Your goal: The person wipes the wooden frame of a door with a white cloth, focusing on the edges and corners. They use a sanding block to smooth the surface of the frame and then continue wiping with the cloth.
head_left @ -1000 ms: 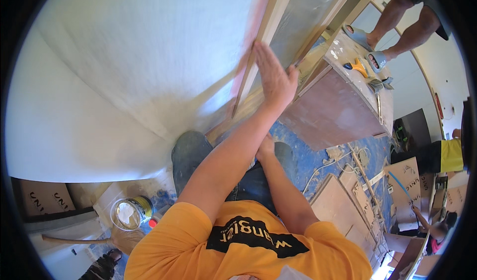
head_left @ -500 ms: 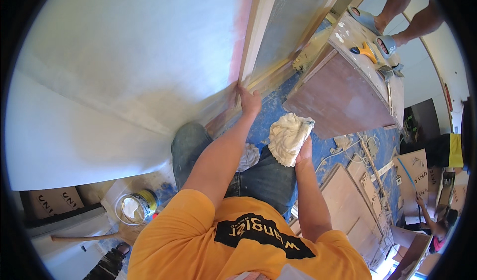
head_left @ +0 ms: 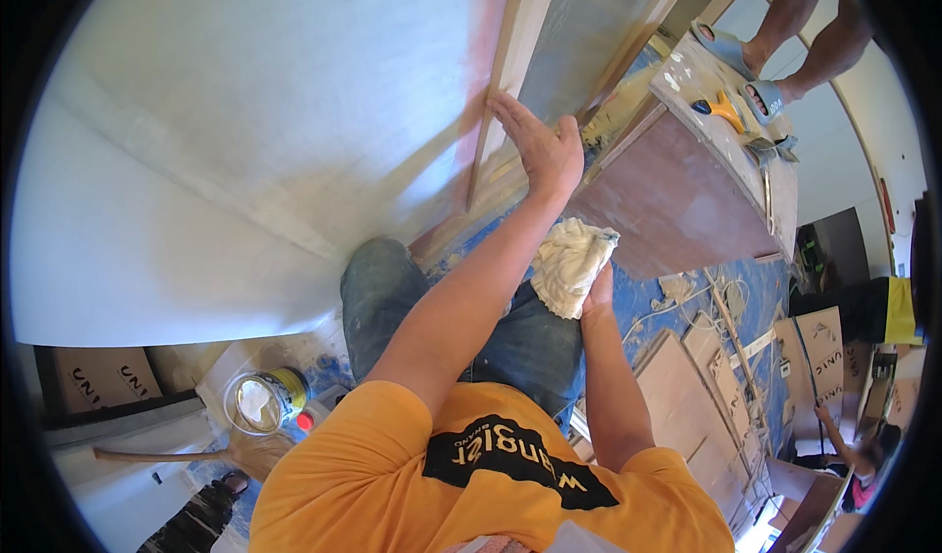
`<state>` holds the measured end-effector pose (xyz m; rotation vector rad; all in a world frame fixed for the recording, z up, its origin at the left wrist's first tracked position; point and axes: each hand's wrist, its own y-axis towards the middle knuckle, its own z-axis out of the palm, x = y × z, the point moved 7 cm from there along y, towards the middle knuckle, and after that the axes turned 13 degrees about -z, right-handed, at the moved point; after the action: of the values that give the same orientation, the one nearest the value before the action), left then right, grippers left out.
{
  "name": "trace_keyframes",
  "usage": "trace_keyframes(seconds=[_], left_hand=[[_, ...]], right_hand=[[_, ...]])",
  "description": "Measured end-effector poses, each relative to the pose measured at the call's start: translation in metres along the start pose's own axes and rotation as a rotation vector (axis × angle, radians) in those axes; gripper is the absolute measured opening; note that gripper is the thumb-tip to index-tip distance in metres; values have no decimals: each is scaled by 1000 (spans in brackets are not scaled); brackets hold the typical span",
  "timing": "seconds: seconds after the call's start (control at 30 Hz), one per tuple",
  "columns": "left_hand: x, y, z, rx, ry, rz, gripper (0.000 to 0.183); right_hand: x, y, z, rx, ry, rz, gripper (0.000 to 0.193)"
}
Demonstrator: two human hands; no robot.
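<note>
My left hand [head_left: 545,151] reaches up with fingers stretched out and thumb apart. Its fingertips rest at the edge of a pale wooden strip [head_left: 517,48], which runs beside a large white panel [head_left: 255,141]. Nothing shows in that hand. Over my right thigh, my right hand [head_left: 600,291] grips a crumpled cream cloth [head_left: 571,266], which hides most of its fingers.
A wooden box [head_left: 677,195] stands ahead on the right, with a yellow-handled scraper [head_left: 724,109] and a person's sandalled feet [head_left: 768,100] on top. Boards [head_left: 677,386] lie to the right. An open can [head_left: 263,401] and a broom [head_left: 250,452] are at lower left.
My left hand has slid farther up along the wooden strip, and its fingers are now stretched out. The right hand and the cloth have hardly moved.
</note>
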<state>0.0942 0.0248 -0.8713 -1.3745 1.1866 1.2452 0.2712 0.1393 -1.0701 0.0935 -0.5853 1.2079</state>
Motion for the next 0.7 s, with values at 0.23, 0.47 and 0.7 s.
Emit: trace_keyframes(seconds=[0.23,0.47,0.7], left_hand=[[104,7,8,-38,168,-157,101],[171,13,8,-18,145,-244,96],[128,18,6,-74,65,-191,92]], right_hand=[[3,1,-4,-5,-4,-24,62],[4,-4,3,4,25,-43,59],[2,1,1,8,-24,-38,58]])
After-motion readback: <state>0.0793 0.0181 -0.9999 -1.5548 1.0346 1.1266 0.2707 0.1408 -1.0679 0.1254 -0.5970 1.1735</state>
